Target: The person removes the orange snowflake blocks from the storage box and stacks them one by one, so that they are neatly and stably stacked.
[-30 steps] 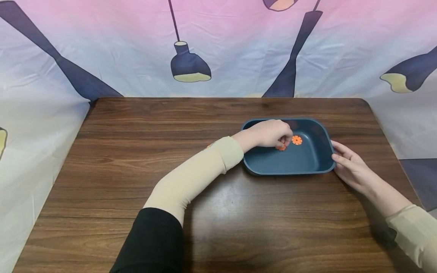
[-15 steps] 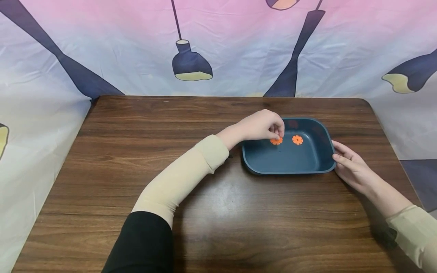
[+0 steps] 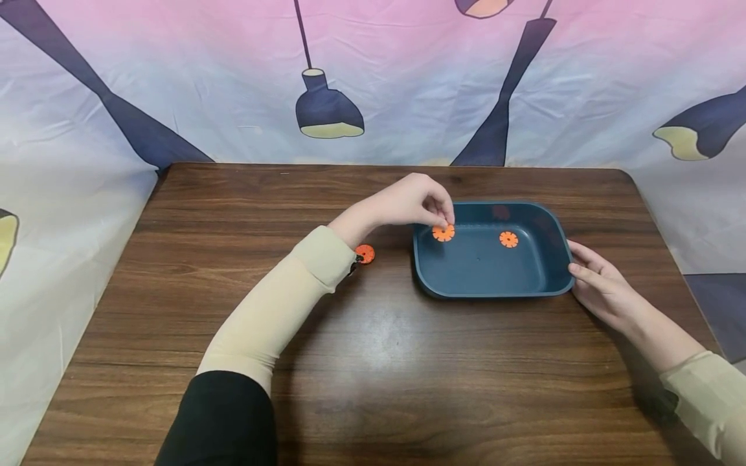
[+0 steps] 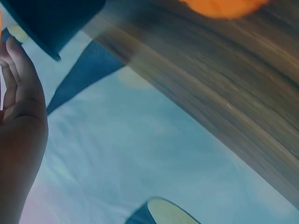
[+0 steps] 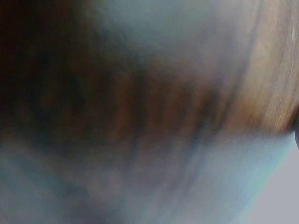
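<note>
In the head view, my left hand [image 3: 403,202] pinches an orange notched plastic disc [image 3: 443,234] over the left end of a dark blue rectangular container [image 3: 492,296]. A second orange notched disc [image 3: 509,239] lies on the container's floor, towards the right. My right hand [image 3: 603,285] grips the container's right wall, thumb at the near side of the rim. Another orange-red piece [image 3: 366,254] sits on the table beside the left wrist, partly covered by the cuff. The left wrist view catches the container [image 4: 56,23] and an orange piece [image 4: 224,5], only partly; the right wrist view is blurred.
The brown wooden table [image 3: 373,388] carries the container on its right half. A printed cloth backdrop [image 3: 396,84] hangs behind the table's far edge.
My left hand has risen and moved left from the container's middle to its left end, carrying the pinched disc. The orange-red piece on the table has come into sight. The right hand stays put.
</note>
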`<act>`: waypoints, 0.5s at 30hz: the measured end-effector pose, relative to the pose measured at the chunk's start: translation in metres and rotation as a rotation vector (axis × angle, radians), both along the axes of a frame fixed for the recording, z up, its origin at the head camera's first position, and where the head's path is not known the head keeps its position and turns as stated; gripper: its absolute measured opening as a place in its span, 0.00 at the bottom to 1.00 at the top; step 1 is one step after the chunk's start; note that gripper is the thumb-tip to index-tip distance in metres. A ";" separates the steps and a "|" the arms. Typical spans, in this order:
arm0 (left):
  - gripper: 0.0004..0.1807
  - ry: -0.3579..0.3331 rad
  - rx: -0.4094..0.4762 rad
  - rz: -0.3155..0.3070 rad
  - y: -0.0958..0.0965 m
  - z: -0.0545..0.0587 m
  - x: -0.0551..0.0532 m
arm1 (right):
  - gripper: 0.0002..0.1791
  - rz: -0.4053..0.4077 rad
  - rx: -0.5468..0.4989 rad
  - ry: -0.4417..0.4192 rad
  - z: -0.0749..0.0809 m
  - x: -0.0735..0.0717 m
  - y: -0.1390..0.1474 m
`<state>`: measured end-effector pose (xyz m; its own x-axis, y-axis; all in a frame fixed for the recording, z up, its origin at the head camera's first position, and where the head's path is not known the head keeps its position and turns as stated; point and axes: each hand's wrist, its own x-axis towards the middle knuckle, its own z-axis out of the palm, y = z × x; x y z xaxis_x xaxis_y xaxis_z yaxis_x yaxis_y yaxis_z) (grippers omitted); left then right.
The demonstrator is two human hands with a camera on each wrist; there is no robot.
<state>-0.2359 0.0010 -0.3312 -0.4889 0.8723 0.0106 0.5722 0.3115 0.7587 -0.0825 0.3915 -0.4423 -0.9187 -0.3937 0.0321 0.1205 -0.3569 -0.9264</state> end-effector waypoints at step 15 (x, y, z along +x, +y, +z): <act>0.04 -0.131 0.018 0.070 -0.058 -0.006 -0.003 | 0.28 0.001 -0.025 -0.018 -0.001 0.001 0.000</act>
